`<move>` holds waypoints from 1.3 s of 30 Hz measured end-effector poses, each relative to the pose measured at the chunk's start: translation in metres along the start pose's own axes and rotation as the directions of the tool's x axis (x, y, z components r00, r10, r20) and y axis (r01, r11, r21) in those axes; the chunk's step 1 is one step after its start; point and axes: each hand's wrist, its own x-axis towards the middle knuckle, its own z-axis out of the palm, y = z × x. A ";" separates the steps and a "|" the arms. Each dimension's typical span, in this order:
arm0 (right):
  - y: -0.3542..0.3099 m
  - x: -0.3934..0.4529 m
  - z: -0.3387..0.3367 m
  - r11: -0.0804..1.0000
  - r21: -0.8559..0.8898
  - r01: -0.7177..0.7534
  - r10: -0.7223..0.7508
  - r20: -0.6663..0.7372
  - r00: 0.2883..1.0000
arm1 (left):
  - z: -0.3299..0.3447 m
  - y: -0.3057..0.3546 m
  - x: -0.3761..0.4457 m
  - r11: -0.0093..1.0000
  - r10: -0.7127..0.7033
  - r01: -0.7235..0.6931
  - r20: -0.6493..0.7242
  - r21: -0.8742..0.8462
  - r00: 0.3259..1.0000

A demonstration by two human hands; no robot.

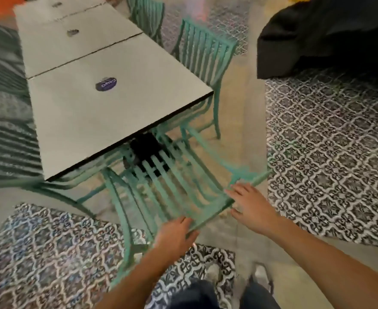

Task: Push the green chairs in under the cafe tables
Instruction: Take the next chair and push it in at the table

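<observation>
Both hands on top rail of the green chair [161, 188] at 6 o'clock of frame. Left hand [174, 236] at rail's lower-left end, fingers over it, thumb under, loosely gripping. Right hand [252, 208] at upper-right end, fingers spread across rail, thumb below; firm grip or not, can't tell w/ blur. Chair seat partly under near table [107, 117], its front towards 11 o'clock. Second green chair [203, 63] at table's 2 o'clock side, tucked in. Patterned tile floor [330, 157] at 3 o'clock.
</observation>
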 end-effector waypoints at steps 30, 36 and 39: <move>0.112 0.029 -0.006 0.941 -0.248 0.230 -0.249 -0.051 0.967 | 0.048 0.037 -0.056 0.833 -0.553 0.530 -0.262 -0.158 0.791; 0.118 0.020 -0.003 0.942 -0.257 0.215 -0.231 -0.031 0.973 | 0.048 0.049 -0.060 0.827 -0.562 0.546 -0.226 -0.135 0.796; 0.119 0.018 -0.004 0.941 -0.270 0.205 -0.216 -0.011 0.976 | 0.047 0.050 -0.061 0.818 -0.575 0.554 -0.195 -0.155 0.794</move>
